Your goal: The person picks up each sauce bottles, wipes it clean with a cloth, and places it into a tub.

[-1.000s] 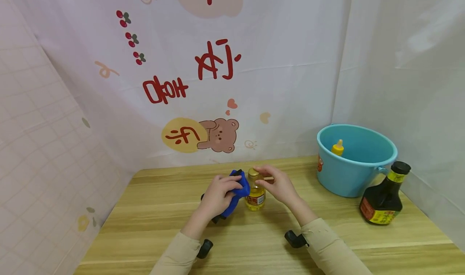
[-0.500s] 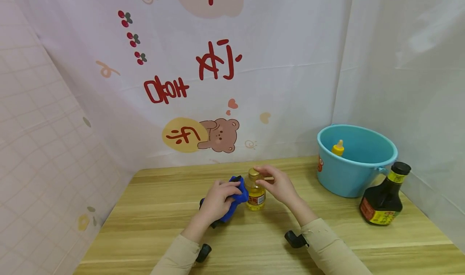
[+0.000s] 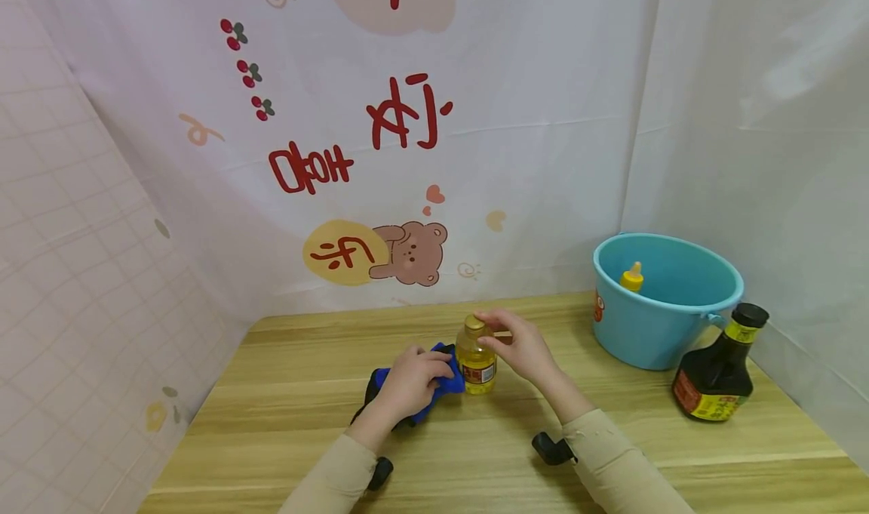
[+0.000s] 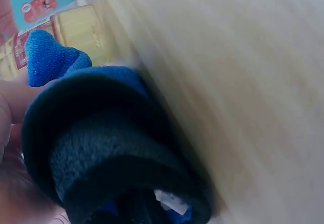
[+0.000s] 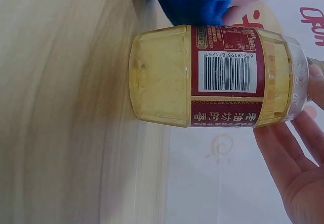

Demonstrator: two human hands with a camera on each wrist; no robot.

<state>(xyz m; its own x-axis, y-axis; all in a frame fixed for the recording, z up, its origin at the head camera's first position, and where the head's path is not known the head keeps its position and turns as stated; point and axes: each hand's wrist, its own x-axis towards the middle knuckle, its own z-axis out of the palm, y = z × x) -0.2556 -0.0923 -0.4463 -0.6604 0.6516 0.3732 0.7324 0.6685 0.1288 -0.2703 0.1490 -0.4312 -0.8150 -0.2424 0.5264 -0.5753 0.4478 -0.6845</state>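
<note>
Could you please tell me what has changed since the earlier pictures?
In the head view, the left hand and the blue cloth it grips have moved downward beside the oil bottle. Nothing was let go. The right hand still holds the bottle's top; the bucket and dark bottle stayed put.

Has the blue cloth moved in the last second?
Yes, downward: in the head view, the blue cloth sits farther below the printed bear, its upper end now lower than the gold bottle cap.
</note>
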